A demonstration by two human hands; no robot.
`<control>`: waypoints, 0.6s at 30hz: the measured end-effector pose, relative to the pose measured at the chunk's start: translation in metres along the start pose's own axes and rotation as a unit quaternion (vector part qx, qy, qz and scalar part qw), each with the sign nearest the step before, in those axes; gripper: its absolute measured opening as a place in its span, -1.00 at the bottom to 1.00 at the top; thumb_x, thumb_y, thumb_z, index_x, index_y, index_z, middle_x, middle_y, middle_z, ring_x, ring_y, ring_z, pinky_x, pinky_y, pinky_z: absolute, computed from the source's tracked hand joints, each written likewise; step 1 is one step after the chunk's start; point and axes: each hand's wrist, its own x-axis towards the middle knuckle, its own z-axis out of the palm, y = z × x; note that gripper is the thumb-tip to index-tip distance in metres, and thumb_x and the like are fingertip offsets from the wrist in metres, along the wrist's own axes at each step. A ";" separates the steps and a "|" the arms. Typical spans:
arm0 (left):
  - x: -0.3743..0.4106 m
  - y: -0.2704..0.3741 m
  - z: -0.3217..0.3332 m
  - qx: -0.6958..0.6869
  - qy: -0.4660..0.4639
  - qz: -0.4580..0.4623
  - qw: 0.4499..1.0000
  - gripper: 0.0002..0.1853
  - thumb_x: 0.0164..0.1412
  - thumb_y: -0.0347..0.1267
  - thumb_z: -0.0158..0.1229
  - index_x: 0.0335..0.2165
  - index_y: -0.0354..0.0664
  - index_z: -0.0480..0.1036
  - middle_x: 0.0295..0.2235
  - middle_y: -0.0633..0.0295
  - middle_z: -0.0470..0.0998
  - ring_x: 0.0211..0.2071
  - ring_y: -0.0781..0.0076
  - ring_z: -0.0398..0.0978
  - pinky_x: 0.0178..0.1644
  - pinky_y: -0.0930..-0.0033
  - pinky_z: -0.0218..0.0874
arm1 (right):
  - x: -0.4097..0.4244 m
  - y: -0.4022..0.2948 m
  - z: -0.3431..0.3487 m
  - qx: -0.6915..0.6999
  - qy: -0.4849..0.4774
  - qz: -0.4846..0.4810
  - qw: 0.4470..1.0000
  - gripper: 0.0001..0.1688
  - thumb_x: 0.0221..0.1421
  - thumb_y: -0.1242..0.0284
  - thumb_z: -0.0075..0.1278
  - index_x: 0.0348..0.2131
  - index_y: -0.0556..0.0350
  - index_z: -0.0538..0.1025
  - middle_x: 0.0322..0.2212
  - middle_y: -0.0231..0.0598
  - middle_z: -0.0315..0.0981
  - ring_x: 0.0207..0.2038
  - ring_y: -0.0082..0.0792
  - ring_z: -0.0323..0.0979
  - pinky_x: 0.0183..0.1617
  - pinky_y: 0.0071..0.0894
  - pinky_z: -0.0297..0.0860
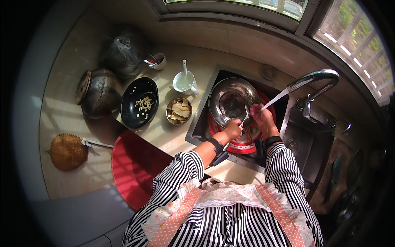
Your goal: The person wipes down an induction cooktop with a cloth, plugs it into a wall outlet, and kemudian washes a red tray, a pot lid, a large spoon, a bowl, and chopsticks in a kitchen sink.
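Note:
In the left bowl of a steel sink [197, 132], my left hand [233, 130] grips a thin metal utensil [245, 117] by its long handle. My right hand [262, 118] is beside the utensil's far end with its fingers bent; whether they grip it is unclear. Running water [276, 99] from the chrome faucet [321, 74] falls onto this hand. Just beyond both hands, a round stainless steel basin [228, 85] rests over a red patterned basin [247, 150]. Items in the red basin are partly hidden by my hands.
Left of the sink are a metal bowl of peelings [179, 111], a white mug with a spoon [184, 83], a black pan with pale cloves [132, 92], a dark lidded jar [101, 92] and a small cup [159, 61]. A cleaver [334, 169] lies at the right.

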 end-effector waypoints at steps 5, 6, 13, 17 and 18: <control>0.001 0.004 0.001 0.104 0.032 0.088 0.990 -0.80 0.07 -0.52 0.01 -0.26 -0.21 0.38 -0.60 0.12 0.45 -0.67 0.38 0.39 -0.62 0.30 0.24 | 0.002 0.016 -0.024 0.114 -0.029 0.006 0.993 -0.67 0.17 0.31 -0.18 -0.22 0.23 0.38 -0.38 -0.21 0.40 -0.33 -0.31 0.41 -0.34 -0.42 0.38; 0.000 -0.003 -0.002 0.153 0.059 0.162 0.973 -0.80 0.04 -0.52 0.03 -0.28 -0.22 0.40 -0.58 0.10 0.47 -0.63 0.32 0.42 -0.56 0.27 0.27 | -0.004 0.019 -0.023 0.100 -0.013 0.011 0.995 -0.65 0.17 0.29 -0.17 -0.22 0.23 0.38 -0.38 -0.23 0.40 -0.34 -0.33 0.41 -0.34 -0.43 0.37; -0.005 0.024 0.006 0.396 0.191 0.169 0.882 -0.71 0.01 -0.50 -0.04 -0.25 -0.13 0.47 -0.34 -0.01 0.52 -0.26 -0.04 0.47 -0.19 0.09 0.28 | -0.025 0.001 -0.007 -0.062 0.033 -0.065 0.995 -0.49 0.19 0.03 -0.24 -0.03 -0.04 0.29 -0.19 -0.29 0.32 -0.20 -0.34 0.35 -0.25 -0.33 0.34; 0.007 0.026 0.010 0.468 0.214 0.179 0.838 -0.77 0.19 -0.38 -0.16 -0.29 -0.14 0.44 -0.31 0.00 0.51 -0.24 0.01 0.48 -0.18 0.12 0.30 | -0.019 0.003 0.000 -0.184 0.054 -0.087 0.978 -0.60 0.13 0.25 -0.02 -0.13 0.15 0.37 -0.35 -0.34 0.37 -0.34 -0.44 0.40 -0.36 -0.48 0.39; 0.007 0.032 0.018 0.477 0.200 0.184 0.836 -0.76 0.20 -0.37 -0.17 -0.29 -0.16 0.44 -0.30 -0.01 0.50 -0.22 0.01 0.47 -0.17 0.13 0.30 | -0.014 0.005 -0.012 -0.149 0.062 -0.075 0.984 -0.68 0.14 0.36 -0.06 -0.15 0.17 0.37 -0.37 -0.30 0.38 -0.39 -0.42 0.43 -0.39 -0.48 0.41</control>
